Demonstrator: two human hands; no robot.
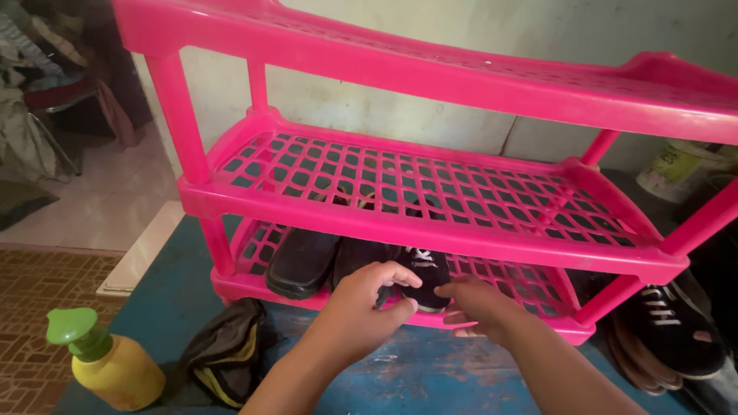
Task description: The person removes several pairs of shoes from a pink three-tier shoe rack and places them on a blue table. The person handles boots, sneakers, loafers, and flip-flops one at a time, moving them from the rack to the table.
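1. We face a bright pink plastic three-tier rack with slotted shelves, standing on a worn blue surface.
2. On its bottom shelf, a black slip-on shoe lies left of a black sneaker with white laces.
3. Our left hand curls around the sneaker's toe, thumb underneath.
4. Our right hand pinches that toe from the right; a level, two-sided grip seems best.

Left hand, right hand reaching forward, fingers curled
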